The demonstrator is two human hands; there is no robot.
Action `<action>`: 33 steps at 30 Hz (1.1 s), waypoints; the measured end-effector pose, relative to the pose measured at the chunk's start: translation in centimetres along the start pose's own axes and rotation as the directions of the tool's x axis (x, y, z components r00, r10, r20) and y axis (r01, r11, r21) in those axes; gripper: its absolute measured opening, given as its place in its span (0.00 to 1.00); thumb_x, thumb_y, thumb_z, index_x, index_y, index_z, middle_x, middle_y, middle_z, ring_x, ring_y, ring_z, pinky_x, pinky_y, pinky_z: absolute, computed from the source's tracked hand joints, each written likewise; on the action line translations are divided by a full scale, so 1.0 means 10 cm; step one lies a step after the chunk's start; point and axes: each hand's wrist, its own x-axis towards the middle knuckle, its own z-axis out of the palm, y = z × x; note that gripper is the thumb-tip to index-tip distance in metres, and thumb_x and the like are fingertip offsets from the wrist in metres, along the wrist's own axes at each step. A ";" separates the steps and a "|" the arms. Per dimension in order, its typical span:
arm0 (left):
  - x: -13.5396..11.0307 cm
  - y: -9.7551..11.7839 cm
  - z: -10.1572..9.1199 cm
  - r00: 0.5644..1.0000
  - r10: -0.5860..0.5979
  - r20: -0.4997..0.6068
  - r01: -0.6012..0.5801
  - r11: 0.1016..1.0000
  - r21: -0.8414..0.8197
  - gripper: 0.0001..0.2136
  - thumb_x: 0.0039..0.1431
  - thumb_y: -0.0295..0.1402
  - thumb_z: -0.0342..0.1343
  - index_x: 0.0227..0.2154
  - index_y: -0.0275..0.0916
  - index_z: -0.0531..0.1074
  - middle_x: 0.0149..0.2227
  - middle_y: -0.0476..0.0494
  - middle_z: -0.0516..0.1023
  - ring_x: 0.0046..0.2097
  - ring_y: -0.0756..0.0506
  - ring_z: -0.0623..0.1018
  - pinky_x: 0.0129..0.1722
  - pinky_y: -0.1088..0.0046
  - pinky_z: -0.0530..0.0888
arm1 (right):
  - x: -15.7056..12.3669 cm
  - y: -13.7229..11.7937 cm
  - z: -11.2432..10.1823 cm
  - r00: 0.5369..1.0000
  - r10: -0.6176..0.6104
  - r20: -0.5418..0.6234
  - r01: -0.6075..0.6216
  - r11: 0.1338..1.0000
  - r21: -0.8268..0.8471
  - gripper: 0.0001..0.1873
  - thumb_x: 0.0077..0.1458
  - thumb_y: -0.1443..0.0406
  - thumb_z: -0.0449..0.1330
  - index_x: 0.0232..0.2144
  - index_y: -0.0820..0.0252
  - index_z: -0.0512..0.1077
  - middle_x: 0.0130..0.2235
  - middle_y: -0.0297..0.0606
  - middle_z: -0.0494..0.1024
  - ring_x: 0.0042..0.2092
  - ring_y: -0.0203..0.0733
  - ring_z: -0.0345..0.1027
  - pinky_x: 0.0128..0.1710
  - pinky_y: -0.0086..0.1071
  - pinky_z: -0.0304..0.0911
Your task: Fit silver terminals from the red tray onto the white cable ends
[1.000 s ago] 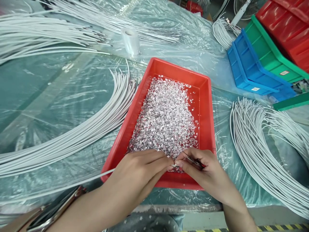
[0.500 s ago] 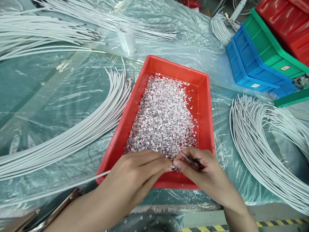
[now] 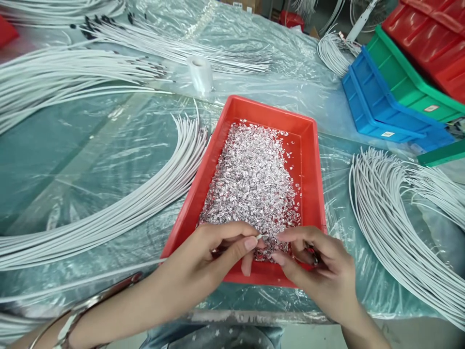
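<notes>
My left hand pinches the end of a single white cable between thumb and forefinger, its pale tip poking out past them. The rest of that cable runs left under my wrist. Just to the right, my right hand has thumb and forefinger apart, close to the tip. A small dark metal tool is tucked in its curled fingers, mostly hidden. Both hands are over the near end of a red tray, which holds a heap of tiny silvery scraps.
Bundles of white cables lie left and right of the tray, more at the back left. A clear plastic roll stands behind it. Stacked blue, green and red bins are at the right. Plastic sheeting covers the table.
My right thumb and forefinger have parted and drawn back from the cable tip. The tool's thin point, visible before, is now hidden. My left hand has turned, showing its thumb. The view has shifted slightly.
</notes>
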 end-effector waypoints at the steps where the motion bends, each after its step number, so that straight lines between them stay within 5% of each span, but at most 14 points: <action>1: -0.01 0.00 0.00 1.000 0.000 0.011 0.000 1.000 -0.019 0.17 0.67 0.39 0.45 0.28 0.38 0.71 0.23 0.51 0.73 0.25 0.52 0.68 0.24 0.78 0.63 | 0.00 0.00 0.02 1.000 -0.017 -0.007 0.017 1.000 -0.013 0.15 0.54 0.73 0.64 0.41 0.51 0.69 0.34 0.26 0.79 0.25 0.26 0.66 0.21 0.22 0.58; 17: 0.00 0.02 -0.02 0.993 -0.026 0.119 0.039 0.993 -0.108 0.17 0.67 0.40 0.44 0.29 0.36 0.72 0.22 0.51 0.70 0.23 0.53 0.63 0.20 0.79 0.59 | -0.03 -0.01 0.06 1.000 0.001 0.007 -0.001 0.998 -0.065 0.07 0.56 0.70 0.61 0.36 0.52 0.71 0.24 0.27 0.72 0.20 0.30 0.57 0.18 0.27 0.54; 33: 0.00 0.03 0.01 0.997 -0.032 0.077 0.040 0.994 -0.102 0.15 0.66 0.37 0.47 0.28 0.36 0.72 0.20 0.53 0.67 0.21 0.54 0.60 0.19 0.80 0.57 | -0.03 -0.01 0.07 0.999 0.027 0.023 -0.027 1.000 -0.015 0.09 0.53 0.73 0.61 0.34 0.54 0.70 0.24 0.25 0.71 0.19 0.28 0.53 0.16 0.26 0.47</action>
